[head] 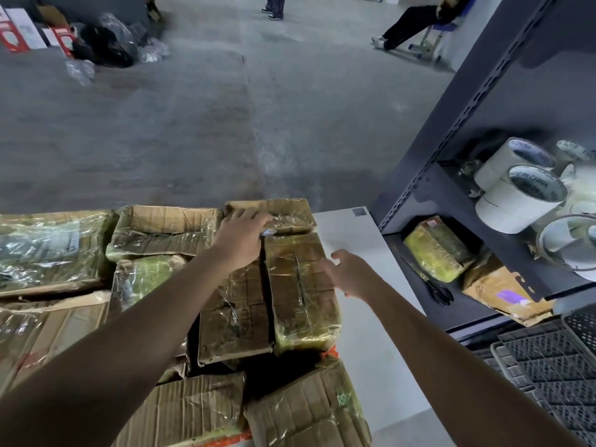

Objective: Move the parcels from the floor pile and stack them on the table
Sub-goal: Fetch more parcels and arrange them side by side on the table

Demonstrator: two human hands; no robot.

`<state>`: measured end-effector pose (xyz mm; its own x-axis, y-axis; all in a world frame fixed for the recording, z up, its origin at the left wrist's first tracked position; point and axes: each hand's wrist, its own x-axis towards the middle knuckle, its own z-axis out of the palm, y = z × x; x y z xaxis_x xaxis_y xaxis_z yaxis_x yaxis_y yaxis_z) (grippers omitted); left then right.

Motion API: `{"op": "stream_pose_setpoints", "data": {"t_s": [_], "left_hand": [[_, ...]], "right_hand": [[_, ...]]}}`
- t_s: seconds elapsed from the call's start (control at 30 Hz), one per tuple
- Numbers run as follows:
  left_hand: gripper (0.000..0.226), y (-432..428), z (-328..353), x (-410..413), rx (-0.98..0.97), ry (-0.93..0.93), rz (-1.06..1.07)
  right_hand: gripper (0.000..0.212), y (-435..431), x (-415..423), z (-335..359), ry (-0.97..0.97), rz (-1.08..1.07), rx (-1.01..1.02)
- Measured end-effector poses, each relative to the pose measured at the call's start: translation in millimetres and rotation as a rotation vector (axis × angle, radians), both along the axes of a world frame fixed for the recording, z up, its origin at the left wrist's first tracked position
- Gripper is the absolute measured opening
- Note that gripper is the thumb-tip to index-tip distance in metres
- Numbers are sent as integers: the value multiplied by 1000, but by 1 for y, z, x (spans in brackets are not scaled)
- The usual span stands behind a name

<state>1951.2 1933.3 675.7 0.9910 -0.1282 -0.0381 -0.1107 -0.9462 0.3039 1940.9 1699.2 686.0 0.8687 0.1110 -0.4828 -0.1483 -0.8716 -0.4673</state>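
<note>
Several cardboard parcels wrapped in clear tape lie packed together on a white table [354,240]. My left hand [240,235] rests palm down on a small flat parcel [283,212] at the far edge, fingers spread over its near side. My right hand [350,272] hovers with fingers apart at the right edge of a long parcel [300,291] that lies just below the small one. Whether it touches that parcel is unclear. A larger open-topped box [161,229] sits to the left of my left hand.
A grey metal shelf [451,130] stands close on the right, holding tape rolls [519,198], a small parcel [435,250] and scissors [433,287]. Black plastic crates [548,366] sit at lower right. Beyond the table lies concrete floor, with bags and boxes [103,40] far left and people far off.
</note>
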Motion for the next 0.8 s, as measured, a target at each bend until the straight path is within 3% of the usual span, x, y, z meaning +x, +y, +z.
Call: {"op": "stream_pose_setpoints", "data": {"t_s": [0.1, 0.23, 0.37, 0.5, 0.6, 0.67, 0.8], "left_hand": [[44, 5, 6, -33, -78, -68, 150], [47, 5, -1, -92, -53, 73, 321], [41, 3, -6, -132, -61, 20, 418], [45, -10, 1, -153, -1, 73, 296], [77, -15, 5, -164, 33, 350, 169], [90, -19, 6, -168, 118, 408, 113], [76, -31, 2, -169, 142, 397, 159]], "right_hand": [[60, 9, 19, 0, -21, -12, 38], [62, 24, 34, 2, -25, -7, 68], [58, 32, 42, -3, -67, 77, 45], [47, 32, 43, -5, -62, 92, 55], [44, 31, 44, -4, -63, 99, 48], [40, 31, 45, -5, -57, 107, 45], [43, 31, 45, -5, -69, 138, 24]]}}
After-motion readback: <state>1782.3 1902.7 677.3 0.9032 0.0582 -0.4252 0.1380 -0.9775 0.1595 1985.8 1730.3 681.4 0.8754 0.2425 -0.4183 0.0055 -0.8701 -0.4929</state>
